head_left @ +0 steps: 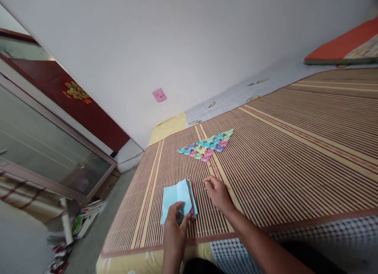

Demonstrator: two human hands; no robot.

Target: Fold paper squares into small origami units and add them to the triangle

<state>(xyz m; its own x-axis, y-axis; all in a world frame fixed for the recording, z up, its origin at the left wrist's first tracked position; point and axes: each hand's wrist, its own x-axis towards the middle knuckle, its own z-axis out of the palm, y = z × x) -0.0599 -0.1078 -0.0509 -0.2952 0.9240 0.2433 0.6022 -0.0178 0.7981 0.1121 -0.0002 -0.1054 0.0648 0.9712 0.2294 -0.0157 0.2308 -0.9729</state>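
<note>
A stack of coloured paper sheets [174, 195], light blue on top with other colours showing along its right edge, lies on the striped mat. My left hand [175, 228] grips its lower right corner, fingers over the top sheet and thumb at the side edge. To the right of the stack, my right hand [217, 193] rests low over the mat with its fingers curled together; whatever may be inside them is hidden. Farther back, several small folded paper pieces [206, 145] in pastel blue, green, pink, yellow and purple lie grouped in a triangle shape.
The striped mat [280, 148] covers a bed beside a white wall [189, 49]. A pink note [160, 95] is stuck on the wall. An orange folded bedding piece [339, 45] lies at the far right. Left of the bed are a glass-panelled door [50, 128] and clutter on the floor.
</note>
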